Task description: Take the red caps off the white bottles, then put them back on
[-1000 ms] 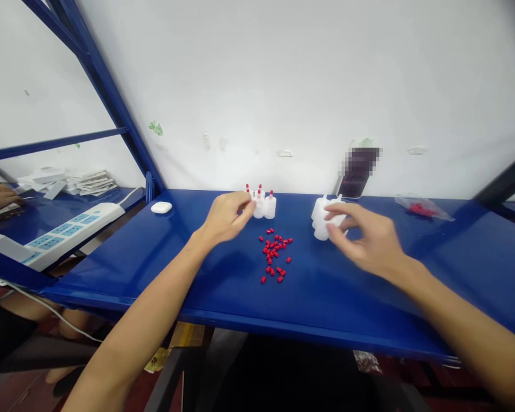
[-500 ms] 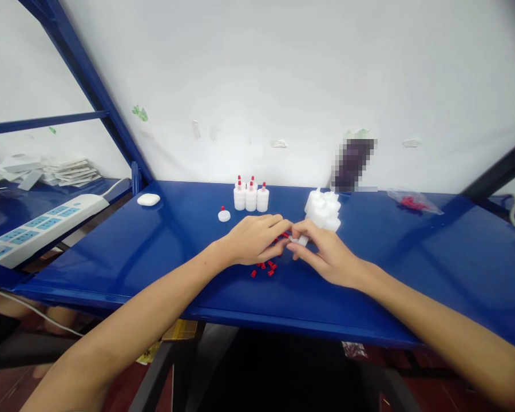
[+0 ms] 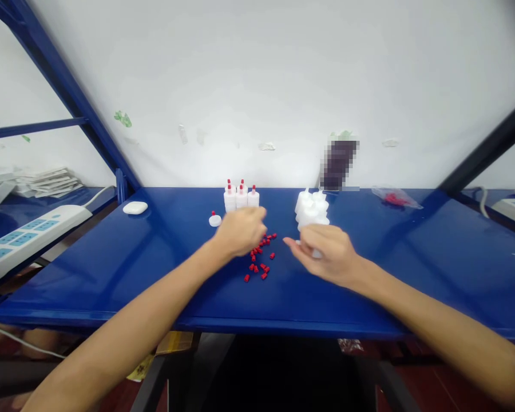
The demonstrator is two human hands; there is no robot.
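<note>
My left hand (image 3: 242, 230) is closed and slightly blurred, beside small white bottles (image 3: 241, 198) with red tips. Whatever its fingers hold is hidden from view. My right hand (image 3: 328, 252) is curled around a small white piece (image 3: 316, 253), mostly covered by the fingers, with its thumb pointing left. Between the hands, loose red caps (image 3: 256, 257) are scattered on the blue table (image 3: 223, 303). Behind my right hand stands a cluster of white bottles (image 3: 311, 210) with bare pointed nozzles. A single flat white lid with a red tip (image 3: 215, 220) lies left of my left hand.
A clear bag of red caps (image 3: 395, 198) lies at the back right. At the back left is a white oval case (image 3: 135, 208). A power strip (image 3: 30, 237) and stacked white boxes (image 3: 54, 184) are farther left. Blue frame posts (image 3: 75, 103) rise at both sides.
My hands have come apart from where they met over the white piece. The left hand moved toward the red-tipped bottles, exposing more red caps. The camera view has shifted slightly.
</note>
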